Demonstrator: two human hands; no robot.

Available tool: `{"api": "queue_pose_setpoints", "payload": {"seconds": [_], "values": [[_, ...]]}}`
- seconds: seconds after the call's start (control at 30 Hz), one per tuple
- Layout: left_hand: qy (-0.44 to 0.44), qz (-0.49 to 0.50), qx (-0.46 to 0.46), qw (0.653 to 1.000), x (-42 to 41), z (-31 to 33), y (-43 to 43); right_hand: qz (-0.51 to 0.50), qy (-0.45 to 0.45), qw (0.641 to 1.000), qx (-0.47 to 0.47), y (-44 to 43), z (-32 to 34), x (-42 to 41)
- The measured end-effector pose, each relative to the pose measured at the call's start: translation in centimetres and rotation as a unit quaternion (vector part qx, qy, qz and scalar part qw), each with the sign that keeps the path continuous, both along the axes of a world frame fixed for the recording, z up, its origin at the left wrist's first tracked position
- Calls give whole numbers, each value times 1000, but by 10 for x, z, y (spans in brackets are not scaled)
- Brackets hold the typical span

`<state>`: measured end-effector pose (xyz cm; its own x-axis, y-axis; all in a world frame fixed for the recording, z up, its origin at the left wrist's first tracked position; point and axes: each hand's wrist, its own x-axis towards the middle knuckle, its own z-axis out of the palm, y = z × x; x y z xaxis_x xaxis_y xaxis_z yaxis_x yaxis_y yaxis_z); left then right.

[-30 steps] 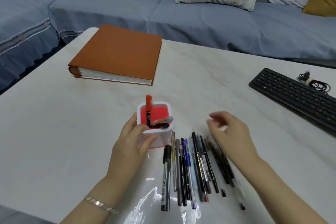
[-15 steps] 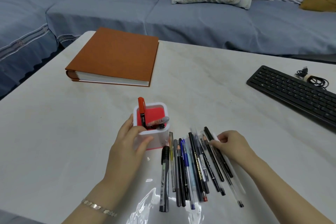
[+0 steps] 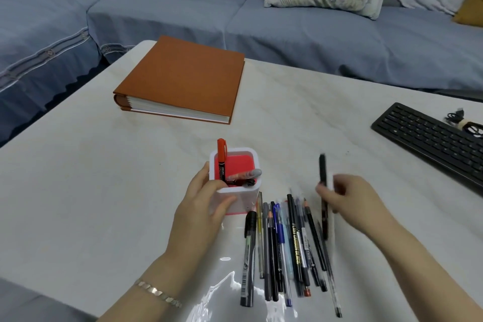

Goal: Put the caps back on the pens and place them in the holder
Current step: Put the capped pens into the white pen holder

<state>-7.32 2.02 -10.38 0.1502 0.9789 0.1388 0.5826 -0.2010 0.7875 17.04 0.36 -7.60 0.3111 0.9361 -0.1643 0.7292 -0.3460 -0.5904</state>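
White-walled holder [image 3: 236, 197] with a red interior stands on the table [image 3: 104, 191], clasped by the left hand [image 3: 202, 206]. Right hand [image 3: 350, 198], motion-blurred, pinches a black pen [image 3: 323, 178] lifted over the row of loose pens [image 3: 285, 248] just beside the holder.

A: Left hand [image 3: 202, 201]: we have it wrapped round the holder [image 3: 236, 185], thumb on the near face, fingers at the 9 o'clock side, bracelet on the wrist.

B: Right hand [image 3: 350, 198]: we pinch a black pen [image 3: 323, 185] upright, tip toward 12 o'clock; motion blur hides the fingers.
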Motion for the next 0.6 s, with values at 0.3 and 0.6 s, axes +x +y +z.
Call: {"api": "queue_pose_setpoints", "payload": {"seconds": [0.3,0.6], "values": [[-6,-5,-6,1000,1,2,-3,49,253,907,332,21,77,-81],[-114,1,-68,991,-4,5,6,183,-20,953,241,34,11,-99]]}}
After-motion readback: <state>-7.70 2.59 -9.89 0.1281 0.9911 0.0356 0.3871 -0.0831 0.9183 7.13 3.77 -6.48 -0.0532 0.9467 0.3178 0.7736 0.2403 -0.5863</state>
